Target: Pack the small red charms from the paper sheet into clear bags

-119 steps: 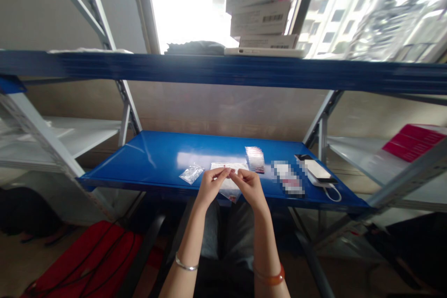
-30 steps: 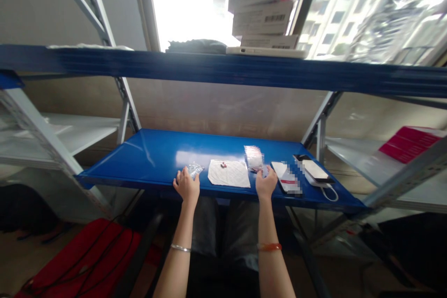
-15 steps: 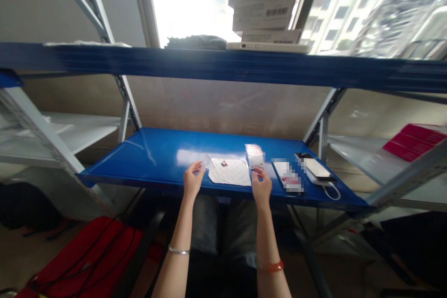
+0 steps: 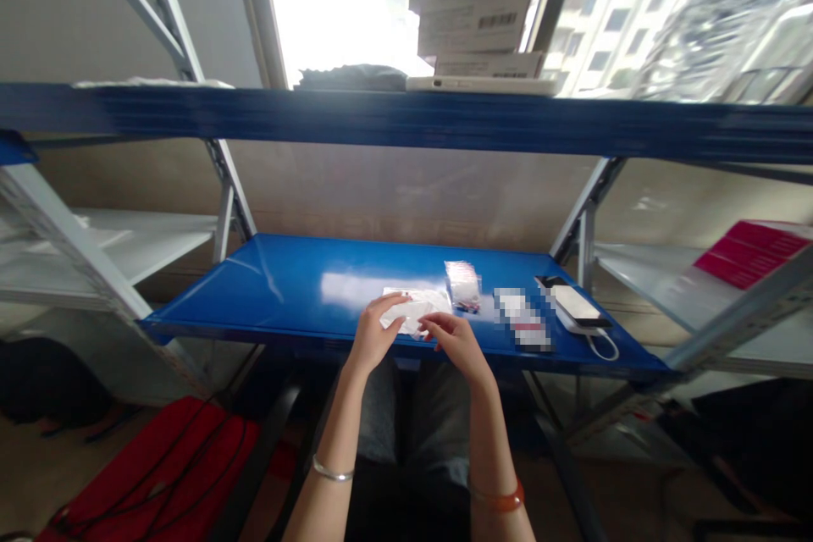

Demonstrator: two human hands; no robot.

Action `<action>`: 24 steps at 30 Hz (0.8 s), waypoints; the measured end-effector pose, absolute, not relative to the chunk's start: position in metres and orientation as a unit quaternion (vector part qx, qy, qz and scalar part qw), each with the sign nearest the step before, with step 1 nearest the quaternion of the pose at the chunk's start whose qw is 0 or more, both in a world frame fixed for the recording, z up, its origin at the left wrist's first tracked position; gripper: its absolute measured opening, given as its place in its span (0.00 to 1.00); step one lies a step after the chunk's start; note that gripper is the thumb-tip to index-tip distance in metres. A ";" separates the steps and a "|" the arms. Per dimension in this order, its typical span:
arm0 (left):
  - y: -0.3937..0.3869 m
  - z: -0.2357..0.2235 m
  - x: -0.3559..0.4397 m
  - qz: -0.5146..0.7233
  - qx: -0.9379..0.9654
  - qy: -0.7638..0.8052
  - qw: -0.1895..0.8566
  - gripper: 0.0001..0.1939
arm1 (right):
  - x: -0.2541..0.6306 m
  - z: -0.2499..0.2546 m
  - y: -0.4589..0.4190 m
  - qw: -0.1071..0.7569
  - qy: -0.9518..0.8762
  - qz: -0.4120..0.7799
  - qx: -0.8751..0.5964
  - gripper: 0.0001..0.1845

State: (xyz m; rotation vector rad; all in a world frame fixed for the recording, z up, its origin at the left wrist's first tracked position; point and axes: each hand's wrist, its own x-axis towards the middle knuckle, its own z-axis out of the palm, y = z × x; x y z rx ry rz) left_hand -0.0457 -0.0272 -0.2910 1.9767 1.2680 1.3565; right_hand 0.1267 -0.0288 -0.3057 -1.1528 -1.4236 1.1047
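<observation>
A white cloth [image 4: 437, 300] lies on the blue shelf, partly covered by my hands. My left hand [image 4: 374, 334] is over its left side, thumb and fingers curved round a small clear plastic bag [image 4: 406, 315], whose outline is hard to see against the cloth. From the right, my right hand [image 4: 458, 343] reaches in at the cloth's lower edge, its thumb and fingertips pinched together; what they hold, if anything, is too small to make out. The small dark red pieces on the cloth are mostly hidden by my left fingertips. Just behind my right hand lies a stack of small clear packets [image 4: 462, 281].
Right of the packets lie a blurred-out flat item [image 4: 524, 320] and a phone [image 4: 579, 306] with a white cable [image 4: 603, 347]. An upper blue shelf beam [image 4: 381, 116] crosses ahead, bearing stacked white boxes [image 4: 473, 21]. Pink boxes [image 4: 753, 252] sit on the right-hand shelf.
Both hands have come together over the cloth. My left hand moved right with the clear bag, and my right hand left the packet stack and moved left toward it.
</observation>
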 end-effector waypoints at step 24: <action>-0.043 -0.279 -0.026 0.512 0.698 0.426 0.262 0.13 | 0.122 -0.288 -0.041 0.516 -0.572 0.451 -0.450 0.19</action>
